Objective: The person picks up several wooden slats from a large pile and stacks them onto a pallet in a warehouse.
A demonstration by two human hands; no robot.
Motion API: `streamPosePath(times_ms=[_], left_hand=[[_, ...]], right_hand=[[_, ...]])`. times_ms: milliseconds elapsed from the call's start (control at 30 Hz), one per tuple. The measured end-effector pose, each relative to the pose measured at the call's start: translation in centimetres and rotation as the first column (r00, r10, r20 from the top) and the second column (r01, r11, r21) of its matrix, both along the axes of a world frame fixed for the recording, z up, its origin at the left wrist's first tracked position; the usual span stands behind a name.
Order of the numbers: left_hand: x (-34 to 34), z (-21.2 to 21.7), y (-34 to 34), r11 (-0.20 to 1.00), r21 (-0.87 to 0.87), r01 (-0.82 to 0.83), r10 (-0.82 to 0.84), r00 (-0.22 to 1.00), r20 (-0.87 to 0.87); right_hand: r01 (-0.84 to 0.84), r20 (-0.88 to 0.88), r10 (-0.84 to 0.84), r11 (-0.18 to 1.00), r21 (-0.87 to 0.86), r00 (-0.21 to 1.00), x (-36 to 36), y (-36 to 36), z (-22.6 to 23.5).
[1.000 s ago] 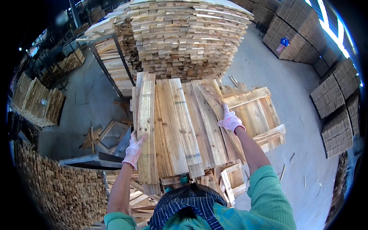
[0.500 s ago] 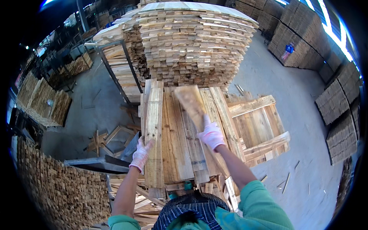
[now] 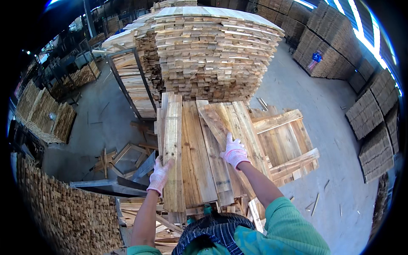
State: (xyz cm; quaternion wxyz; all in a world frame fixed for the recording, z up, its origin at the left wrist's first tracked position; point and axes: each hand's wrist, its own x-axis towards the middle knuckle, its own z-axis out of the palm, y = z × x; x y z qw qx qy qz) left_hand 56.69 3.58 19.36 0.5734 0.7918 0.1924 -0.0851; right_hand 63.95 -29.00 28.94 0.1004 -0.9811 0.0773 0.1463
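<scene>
A bundle of long pale wooden planks [image 3: 199, 157] lies in front of me, running away toward a tall stack of short boards [image 3: 212, 51]. My left hand [image 3: 159, 175], in a white knit glove, grips the left edge of the leftmost plank [image 3: 173, 140]. In the same kind of glove, my right hand [image 3: 234, 152] holds a loose plank [image 3: 214, 121] that lies tilted across the top of the bundle. Both forearms come up from the lower edge, the right one in a green sleeve.
A wooden pallet frame [image 3: 289, 140] lies on the concrete floor to the right. A metal rack [image 3: 127, 85] with boards stands at the left. Scrap wood [image 3: 114, 157] litters the floor lower left. Stacked timber walls stand at left [image 3: 46, 114] and far right [image 3: 374, 127].
My right hand has come in from the bundle's right edge to its middle, and the loose plank it holds now lies tilted across the top. My left hand stays on the left plank.
</scene>
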Motion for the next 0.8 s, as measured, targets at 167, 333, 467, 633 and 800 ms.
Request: streamPosePath(times_ms=[167,333,467,633,800], left_hand=[[-0.9,0.8,-0.5,0.994,0.110,-0.003,0.006,0.999,-0.034],[-0.7,1.7,-1.0,0.990,0.137,-0.032,0.040,0.998,-0.052],[-0.2,1.9,-1.3,0.994,0.111,-0.021,0.024,1.000,-0.018],[-1.5,6.0,-3.1,0.776,0.627,-0.065,-0.071,0.979,0.190],[-1.2,10.9,-5.0,0.622,0.723,0.301,-0.193,0.954,-0.230]], right_hand=[[-0.059,-0.016,0.058,0.995,-0.081,0.998,0.0,-1.8,-0.4],[-0.022,-0.074,0.021,1.000,-0.009,0.997,0.3,1.3,0.0],[0.014,-0.066,-0.007,0.995,0.100,0.998,0.3,4.3,-1.4],[-0.120,0.121,0.080,0.920,0.372,0.989,-0.1,-1.0,-1.4],[-0.135,0.300,-0.022,0.860,0.493,0.954,-0.1,-9.0,0.8]])
